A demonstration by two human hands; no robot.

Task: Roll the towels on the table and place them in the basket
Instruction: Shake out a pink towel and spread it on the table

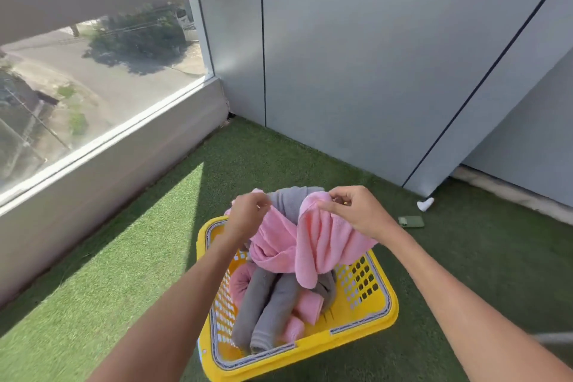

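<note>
Several rolled towels (pixel 266 304) lie in the basket (pixel 366 324); both hands, left (pixel 246 211) and right (pixel 356 211), grip an unrolled pink towel (pixel 322 242) above it; rolling remains.

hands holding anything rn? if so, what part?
Both. Left hand and right hand each pinch the top edge of the unrolled pink terry towel, hanging over the yellow plastic basket.

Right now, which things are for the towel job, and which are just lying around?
For the job: pink towel held by left hand and right hand; grey towels; yellow basket.
Lying about: green phone; white object.
</note>
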